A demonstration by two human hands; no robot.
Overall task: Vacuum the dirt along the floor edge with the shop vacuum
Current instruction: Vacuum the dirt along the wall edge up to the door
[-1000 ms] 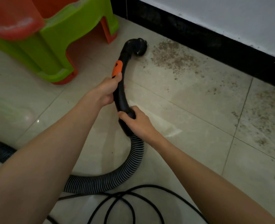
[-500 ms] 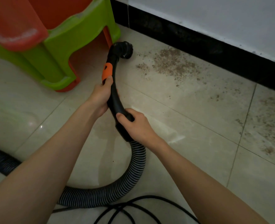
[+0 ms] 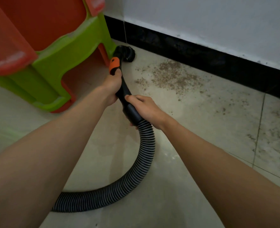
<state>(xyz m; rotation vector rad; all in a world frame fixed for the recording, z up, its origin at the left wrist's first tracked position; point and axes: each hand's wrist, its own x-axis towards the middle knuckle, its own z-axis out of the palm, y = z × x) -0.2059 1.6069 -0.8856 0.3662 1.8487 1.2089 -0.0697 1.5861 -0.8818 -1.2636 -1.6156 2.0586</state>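
Dirt [image 3: 172, 76] lies in a dense brown patch on the floor [image 3: 201, 145], close against the black baseboard [image 3: 201, 58]. That baseboard serves as landmark for all that follows. Thinner specks trail along its foot toward the right, thickening again on the far-right tile [image 3: 277, 137].

Nozzle [image 3: 126, 52] sits at the baseboard's left end, low to the floor and just beside the leg of the green stool [image 3: 73, 46]. It stands left of the dense patch, apart from it. Whether the mouth touches the tile cannot be told.

Left hand [image 3: 112, 86] wraps the black wand [image 3: 124, 89] just below the orange collar [image 3: 114, 65], on the side away from the baseboard. Right hand [image 3: 145, 109] clasps the wand's thick end where the ribbed hose [image 3: 145, 155] joins. The hose loops back from the baseboard and runs off toward the lower left. The vacuum body is out of view.

Progress, as a judgement: early. The tile between the nozzle and the patch looks fairly clean, with only a few stray specks. Nearly all visible dirt remains: the main patch, the scatter along the baseboard's foot, and the soiled right-hand tile. Likely next step is a sweep rightward along the baseboard through the patch. Whether the machine is running cannot be told.
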